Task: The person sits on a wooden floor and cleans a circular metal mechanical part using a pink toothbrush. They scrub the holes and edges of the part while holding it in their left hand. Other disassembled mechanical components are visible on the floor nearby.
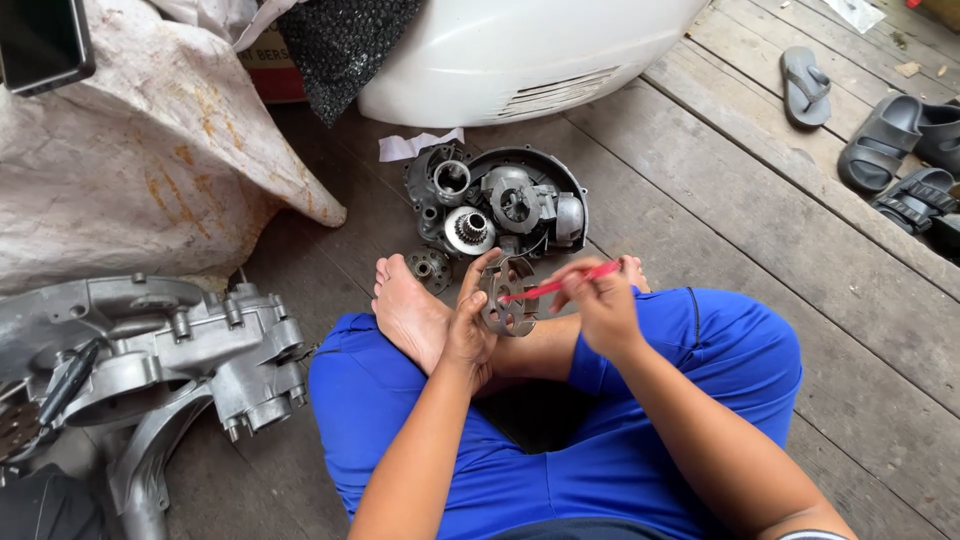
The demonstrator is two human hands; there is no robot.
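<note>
Now | left hand [468, 335] grips round metal plate [508, 296] | right hand [600, 305] pinches red tool [560, 286] | red-and-white box [268, 62] beside sack [140, 150]

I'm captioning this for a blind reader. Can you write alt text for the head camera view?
A person in blue trousers sits cross-legged on a wooden floor, the left hand holding a round metal part while the right hand works a red tool against it. Ahead lies an open engine cover holding parts; a grey engine casing lies to the left.
</note>
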